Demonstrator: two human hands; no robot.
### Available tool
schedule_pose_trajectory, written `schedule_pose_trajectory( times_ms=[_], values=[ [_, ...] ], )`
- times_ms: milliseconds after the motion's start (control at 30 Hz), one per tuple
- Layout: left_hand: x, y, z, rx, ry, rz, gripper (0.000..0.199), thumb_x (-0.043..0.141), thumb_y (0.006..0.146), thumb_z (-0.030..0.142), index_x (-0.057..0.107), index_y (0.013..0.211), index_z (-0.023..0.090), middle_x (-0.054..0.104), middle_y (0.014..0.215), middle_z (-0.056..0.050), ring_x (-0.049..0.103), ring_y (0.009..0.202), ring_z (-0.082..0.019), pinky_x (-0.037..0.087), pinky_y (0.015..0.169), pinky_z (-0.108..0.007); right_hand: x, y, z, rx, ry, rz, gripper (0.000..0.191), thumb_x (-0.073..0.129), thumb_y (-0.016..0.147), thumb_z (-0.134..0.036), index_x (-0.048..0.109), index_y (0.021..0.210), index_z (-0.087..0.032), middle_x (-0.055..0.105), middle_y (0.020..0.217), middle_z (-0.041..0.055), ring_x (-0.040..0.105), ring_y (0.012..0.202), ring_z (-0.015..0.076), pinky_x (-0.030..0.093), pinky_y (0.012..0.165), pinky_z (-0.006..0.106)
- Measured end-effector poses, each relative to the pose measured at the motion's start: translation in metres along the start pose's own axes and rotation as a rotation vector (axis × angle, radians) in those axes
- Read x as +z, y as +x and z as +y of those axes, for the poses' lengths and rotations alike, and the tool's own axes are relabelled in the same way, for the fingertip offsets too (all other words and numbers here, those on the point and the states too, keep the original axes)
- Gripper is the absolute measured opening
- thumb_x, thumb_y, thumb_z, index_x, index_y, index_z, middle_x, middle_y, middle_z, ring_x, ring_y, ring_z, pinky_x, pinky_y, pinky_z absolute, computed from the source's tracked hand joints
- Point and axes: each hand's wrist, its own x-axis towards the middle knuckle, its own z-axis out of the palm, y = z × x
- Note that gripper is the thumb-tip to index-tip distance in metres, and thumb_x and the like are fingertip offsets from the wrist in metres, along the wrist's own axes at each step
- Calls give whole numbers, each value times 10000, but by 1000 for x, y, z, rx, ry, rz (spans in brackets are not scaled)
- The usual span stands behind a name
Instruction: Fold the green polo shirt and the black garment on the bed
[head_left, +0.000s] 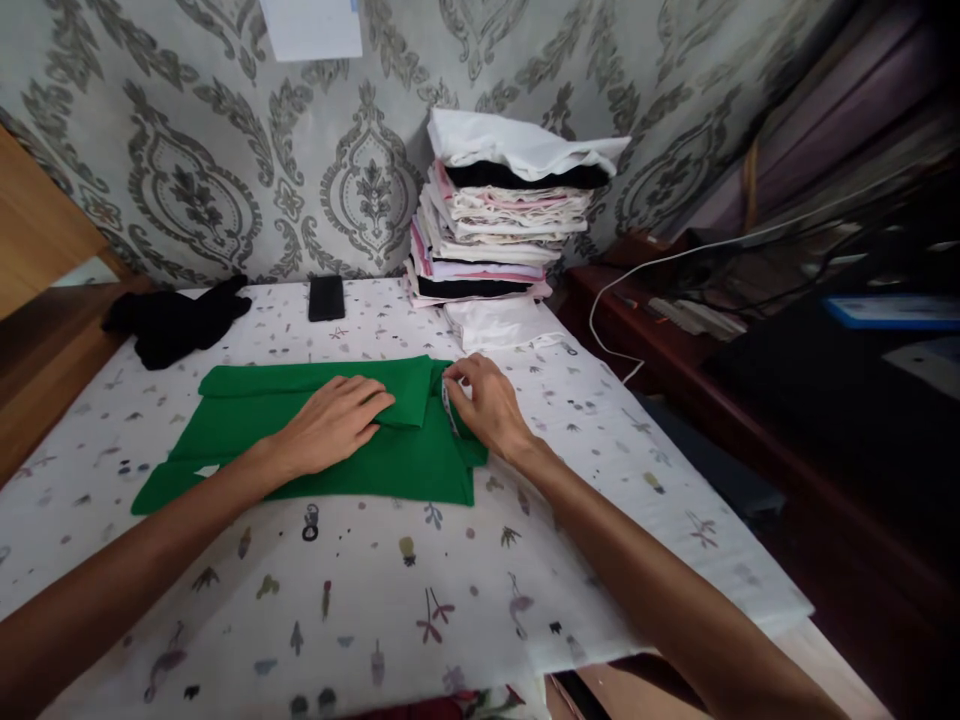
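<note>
A green garment (247, 425), probably a shirt, lies partly folded on the patterned white cloth in front of me. My left hand (335, 422) rests flat on the middle of it, fingers stretched out and pointing right. At the garment's right end, by what looks like the collar, my right hand (484, 402) pinches the green fabric between thumb and fingers. A small white patch (206, 470) shows near the lower left of the garment, next to my left forearm.
A tall stack of folded clothes (499, 230) stands by the wall, with a white folded cloth (499, 322) before it. A black phone (326, 298) and a crumpled black cloth (180, 320) lie at the back. A white cable (600, 310) hangs at right beside the dark red furniture (637, 330).
</note>
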Motion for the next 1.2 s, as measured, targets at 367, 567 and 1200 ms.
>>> schedule_pose_trajectory(
  times_ms=[367,567,1200],
  values=[
    [0,-43,15,-497,-217,-64,366,418,955,494,478,726,215,612,780,-60,579,740,-210,340,542,-284,-6,-77,-9,-44,71,-69,252,459,942,-217,645,1111,-216,692,967,88,622,934,257,534,829,428],
    [-2,-50,18,-551,-243,-120,307,448,912,405,445,668,218,563,597,-3,534,575,-172,269,499,-269,-1,-81,-4,-100,-3,-74,267,434,946,-186,660,1082,-226,682,962,72,603,933,249,531,843,424],
    [-23,-76,-8,-450,-425,-229,410,409,932,574,613,890,222,562,627,6,500,540,-146,295,512,-267,-3,-76,-44,-378,27,-237,384,401,1012,-264,633,1285,-125,624,1345,154,552,1286,261,490,1071,460]
  ],
)
